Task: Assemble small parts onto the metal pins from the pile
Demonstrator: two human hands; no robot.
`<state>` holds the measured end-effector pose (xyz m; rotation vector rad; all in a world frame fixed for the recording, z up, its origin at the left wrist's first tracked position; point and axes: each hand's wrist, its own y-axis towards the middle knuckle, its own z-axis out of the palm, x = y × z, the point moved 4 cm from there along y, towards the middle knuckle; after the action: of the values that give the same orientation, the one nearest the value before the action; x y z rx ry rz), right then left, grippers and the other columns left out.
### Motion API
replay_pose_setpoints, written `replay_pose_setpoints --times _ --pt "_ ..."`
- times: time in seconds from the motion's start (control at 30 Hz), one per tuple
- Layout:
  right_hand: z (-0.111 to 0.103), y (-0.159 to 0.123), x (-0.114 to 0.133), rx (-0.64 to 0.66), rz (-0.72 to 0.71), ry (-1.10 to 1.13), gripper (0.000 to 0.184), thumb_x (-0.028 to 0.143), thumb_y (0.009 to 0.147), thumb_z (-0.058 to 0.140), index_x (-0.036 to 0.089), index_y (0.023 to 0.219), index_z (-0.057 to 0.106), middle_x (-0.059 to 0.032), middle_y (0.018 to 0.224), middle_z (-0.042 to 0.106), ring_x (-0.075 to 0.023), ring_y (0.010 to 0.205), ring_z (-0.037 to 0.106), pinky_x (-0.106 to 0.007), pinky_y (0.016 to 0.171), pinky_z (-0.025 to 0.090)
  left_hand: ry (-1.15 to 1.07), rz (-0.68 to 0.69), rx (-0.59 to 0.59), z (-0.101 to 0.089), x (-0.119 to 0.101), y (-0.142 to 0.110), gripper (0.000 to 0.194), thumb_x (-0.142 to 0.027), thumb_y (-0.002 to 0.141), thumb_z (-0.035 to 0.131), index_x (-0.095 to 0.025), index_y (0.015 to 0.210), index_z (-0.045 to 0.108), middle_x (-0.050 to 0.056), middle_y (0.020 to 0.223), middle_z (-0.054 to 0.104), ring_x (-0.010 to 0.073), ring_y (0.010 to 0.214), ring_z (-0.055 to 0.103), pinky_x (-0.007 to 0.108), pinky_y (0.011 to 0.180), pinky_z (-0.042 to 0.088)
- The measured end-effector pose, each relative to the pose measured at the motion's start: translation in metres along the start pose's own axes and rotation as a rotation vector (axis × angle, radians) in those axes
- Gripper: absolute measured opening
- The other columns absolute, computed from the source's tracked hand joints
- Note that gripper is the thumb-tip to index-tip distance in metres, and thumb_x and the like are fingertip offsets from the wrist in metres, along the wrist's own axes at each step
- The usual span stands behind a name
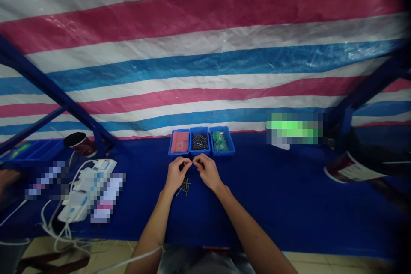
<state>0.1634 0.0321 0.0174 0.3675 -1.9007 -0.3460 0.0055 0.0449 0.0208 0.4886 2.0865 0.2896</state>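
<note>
My left hand [176, 173] and my right hand [208, 170] meet over the table, fingertips almost together. Both are closed in a pinch on a tiny screw-like piece [192, 162], mostly hidden by the fingers. Partly behind my left hand lies a loose pile of thin metal screws [185, 186], dark and brassy. Just beyond my hands stand three blue bins in a row. The left bin [179, 154] holds pink plastic bags, the middle bin [200, 153] many small metal screws, and the right bin [224, 153] green-and-clear packets.
Left on the blue table [272, 205] are a white power strip [86, 192] with cables, a dark cup [84, 144] and a blue tray [38, 150]. Another person's hand [9, 177] shows at the far left. A red-and-white cup [349, 169] is at right; striped sheeting [205, 64] hangs behind.
</note>
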Motion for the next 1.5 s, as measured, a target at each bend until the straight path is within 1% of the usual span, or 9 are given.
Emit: replay_pose_setpoints --times 0.1,0.23,0.3,0.37,0.43,0.53,0.77,1.13,1.5 --pt "0.0006 -0.0002 -0.0002 -0.003 -0.001 -0.025 0.012 0.02 0.093 0.053 0.021 0.088 0.064 -0.0026 0.085 0.063 -0.0163 0.074 0.059 -0.026 0.067 0.044 0.003 -0.002 -0.007 -0.0003 -0.0001 -0.0001 0.02 -0.035 0.092 0.059 -0.018 0.087 0.07 0.003 0.079 0.065 0.0148 0.072 0.059 0.026 0.071 0.045" --pt "0.0014 0.0003 -0.0025 -0.022 0.001 -0.057 0.013 0.029 0.094 0.056 0.021 0.095 0.066 -0.003 0.087 0.066 -0.0164 0.073 0.059 -0.026 0.067 0.043 -0.005 0.0 -0.024 -0.0015 -0.0007 -0.0002 0.02 -0.034 0.092 0.059 -0.018 0.087 0.07 0.003 0.079 0.064 0.0149 0.072 0.058 0.026 0.071 0.045" --pt "0.002 0.0009 -0.0044 -0.021 0.008 -0.078 0.02 0.032 0.097 0.052 0.021 0.089 0.066 -0.0029 0.083 0.066 -0.0165 0.072 0.06 -0.026 0.067 0.043 -0.009 0.002 -0.024 -0.0018 -0.0011 -0.0002 0.02 -0.034 0.092 0.059 -0.018 0.087 0.069 0.003 0.079 0.064 0.0149 0.072 0.058 0.026 0.071 0.045" --pt "0.0028 0.0014 -0.0064 -0.011 0.016 -0.101 0.029 0.032 0.099 0.049 0.02 0.078 0.064 -0.0019 0.075 0.065 -0.0159 0.067 0.059 -0.026 0.065 0.041 -0.015 0.004 -0.018 -0.0016 -0.0013 -0.0003 0.019 -0.034 0.091 0.06 -0.018 0.087 0.07 0.002 0.079 0.064 0.0148 0.072 0.058 0.026 0.072 0.045" --pt "0.0038 0.0014 -0.0079 0.004 0.018 -0.113 0.032 0.031 0.099 0.048 0.02 0.072 0.061 -0.0009 0.07 0.063 -0.0154 0.064 0.058 -0.025 0.063 0.04 -0.019 0.004 -0.014 -0.0013 -0.0013 -0.0004 0.018 -0.034 0.091 0.061 -0.019 0.086 0.07 0.002 0.079 0.064 0.0146 0.072 0.058 0.026 0.071 0.045" --pt "0.0045 0.0006 -0.0091 0.008 0.011 -0.106 0.029 0.029 0.098 0.05 0.021 0.073 0.061 -0.0009 0.071 0.063 -0.0157 0.065 0.058 -0.025 0.065 0.04 -0.012 0.002 -0.018 -0.0011 -0.0013 -0.0005 0.018 -0.033 0.091 0.061 -0.018 0.085 0.069 0.002 0.078 0.064 0.0145 0.071 0.058 0.026 0.071 0.045" --pt "0.0037 -0.0004 -0.0067 -0.005 -0.01 -0.062 0.02 0.03 0.097 0.052 0.022 0.085 0.066 -0.0042 0.085 0.068 -0.0189 0.078 0.063 -0.028 0.071 0.044 -0.006 -0.01 -0.011 -0.0008 -0.0024 0.0003 0.02 -0.035 0.091 0.06 -0.018 0.086 0.069 0.002 0.078 0.064 0.0148 0.071 0.058 0.027 0.07 0.045" --pt "0.0006 -0.0002 -0.0013 -0.022 -0.015 -0.037 0.014 0.018 0.092 0.054 0.022 0.086 0.066 -0.0028 0.084 0.066 -0.018 0.079 0.062 -0.028 0.073 0.045 0.001 -0.007 -0.014 -0.0007 -0.0014 -0.0003 0.022 -0.037 0.092 0.059 -0.019 0.086 0.07 0.003 0.078 0.065 0.0155 0.071 0.058 0.027 0.071 0.045" --pt "-0.0002 -0.0008 0.0004 -0.066 -0.03 -0.04 0.015 0.017 0.093 0.05 0.022 0.086 0.062 -0.0034 0.085 0.064 -0.0183 0.081 0.061 -0.028 0.076 0.045 0.012 -0.002 -0.031 -0.001 -0.0003 -0.0001 0.02 -0.036 0.091 0.06 -0.019 0.086 0.071 0.003 0.078 0.065 0.016 0.072 0.058 0.027 0.071 0.045"
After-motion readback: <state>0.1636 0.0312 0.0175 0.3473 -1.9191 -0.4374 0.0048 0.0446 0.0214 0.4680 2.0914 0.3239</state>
